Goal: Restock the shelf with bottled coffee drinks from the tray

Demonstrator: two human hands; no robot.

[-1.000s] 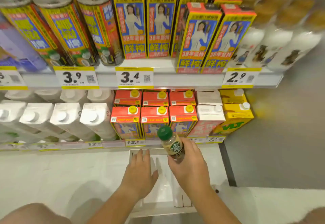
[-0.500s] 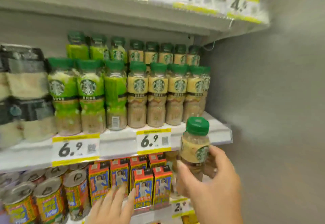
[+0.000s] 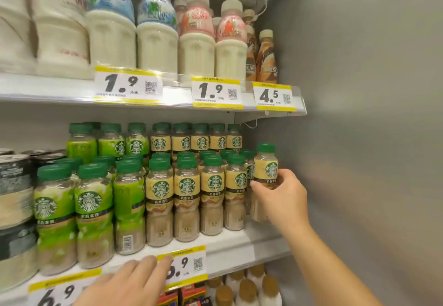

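My right hand (image 3: 281,196) grips a coffee bottle (image 3: 265,166) with a green cap and a cream label, held upright at the right end of the middle shelf (image 3: 230,241), beside the grey side wall. To its left stand rows of the same cream-labelled coffee bottles (image 3: 187,185), and further left green-labelled ones (image 3: 91,205). My left hand (image 3: 129,281) hangs low with straight fingers in front of the shelf's price strip, holding nothing. The tray is out of view.
The upper shelf (image 3: 167,94) carries white milk bottles (image 3: 155,29) and brown coffee bottles (image 3: 266,58) close above the green caps. A grey wall (image 3: 359,113) closes the right side. Dark cans (image 3: 14,197) stand at the left. Yellow price tags (image 3: 189,265) line the shelf edges.
The view has swung up from the floor tray to the middle shelf. My right hand has lifted the bottle up to the shelf's right end. My left hand has risen to the price strip.
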